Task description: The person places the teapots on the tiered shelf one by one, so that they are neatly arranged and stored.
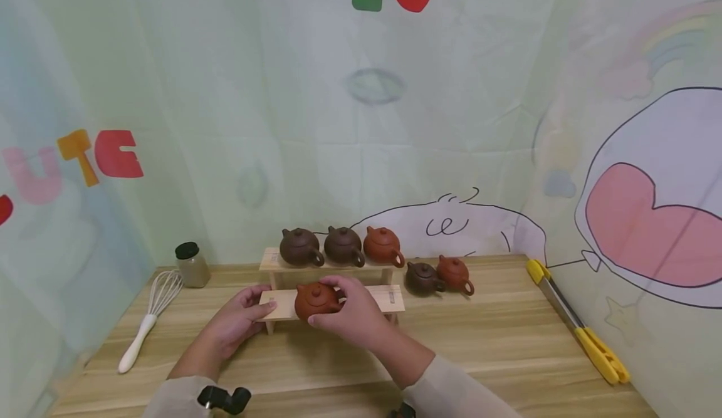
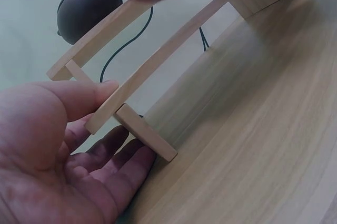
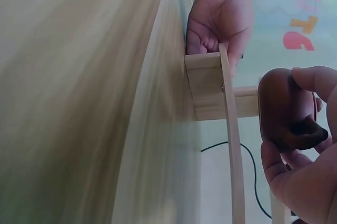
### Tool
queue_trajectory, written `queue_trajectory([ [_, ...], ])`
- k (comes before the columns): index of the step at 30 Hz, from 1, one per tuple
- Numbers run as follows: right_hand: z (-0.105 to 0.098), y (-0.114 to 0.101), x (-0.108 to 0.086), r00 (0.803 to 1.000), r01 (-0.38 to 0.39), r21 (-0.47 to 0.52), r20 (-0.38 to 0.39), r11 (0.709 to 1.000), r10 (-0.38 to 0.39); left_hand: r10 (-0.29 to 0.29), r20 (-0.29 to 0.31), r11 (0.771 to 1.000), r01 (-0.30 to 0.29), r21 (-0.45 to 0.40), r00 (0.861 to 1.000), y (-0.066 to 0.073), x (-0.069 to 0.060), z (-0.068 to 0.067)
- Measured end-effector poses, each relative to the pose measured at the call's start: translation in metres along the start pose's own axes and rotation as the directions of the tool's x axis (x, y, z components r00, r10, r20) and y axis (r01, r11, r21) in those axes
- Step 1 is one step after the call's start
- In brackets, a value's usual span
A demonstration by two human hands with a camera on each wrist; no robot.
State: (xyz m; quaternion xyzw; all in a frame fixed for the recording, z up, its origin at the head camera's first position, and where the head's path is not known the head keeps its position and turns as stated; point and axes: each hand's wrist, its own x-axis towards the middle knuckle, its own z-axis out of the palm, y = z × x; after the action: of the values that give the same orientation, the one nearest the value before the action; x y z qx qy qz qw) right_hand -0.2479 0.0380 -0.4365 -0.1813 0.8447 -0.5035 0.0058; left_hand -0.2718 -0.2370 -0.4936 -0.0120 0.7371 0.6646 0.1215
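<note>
My right hand (image 1: 355,311) grips a reddish-brown clay teapot (image 1: 313,300) by its sides, thumb toward me. In the right wrist view the teapot (image 3: 284,108) hangs a little above the lower board, with a gap under its base. The lower step of a small two-step wooden stand (image 1: 282,305) lies beneath it. At the stand's left end my left hand (image 1: 239,319) pinches the lower board, its thumb on top and the other fingers by the leg (image 2: 145,132). On the upper step sit two dark brown teapots (image 1: 300,247) and one reddish teapot (image 1: 382,245).
Right of the stand, a dark teapot (image 1: 423,279) and a reddish teapot (image 1: 454,274) stand on the wooden table (image 1: 479,343). A whisk (image 1: 148,321) and a black-lidded jar (image 1: 192,265) are at the left. Yellow-handled tongs (image 1: 578,324) lie along the right edge. A printed curtain (image 1: 338,142) hangs behind.
</note>
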Motion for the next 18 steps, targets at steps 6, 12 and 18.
queue_trajectory([
  [6, 0.017, 0.001, 0.020, 1.000, 0.009, -0.019, 0.009, 1.000, -0.009, -0.013, 0.000, 1.000, 0.013, 0.013, 1.000, 0.001, 0.000, -0.001],
  [12, 0.028, -0.001, 0.031, 1.000, -0.017, -0.101, -0.012, 0.995, 0.016, -0.009, 0.011, 1.000, 0.009, 0.013, 1.000, 0.003, -0.001, -0.002],
  [18, 0.034, -0.003, 0.035, 1.000, -0.024, -0.103, -0.011, 0.994, 0.023, -0.013, 0.011, 1.000, 0.013, 0.016, 1.000, 0.004, -0.002, -0.002],
])
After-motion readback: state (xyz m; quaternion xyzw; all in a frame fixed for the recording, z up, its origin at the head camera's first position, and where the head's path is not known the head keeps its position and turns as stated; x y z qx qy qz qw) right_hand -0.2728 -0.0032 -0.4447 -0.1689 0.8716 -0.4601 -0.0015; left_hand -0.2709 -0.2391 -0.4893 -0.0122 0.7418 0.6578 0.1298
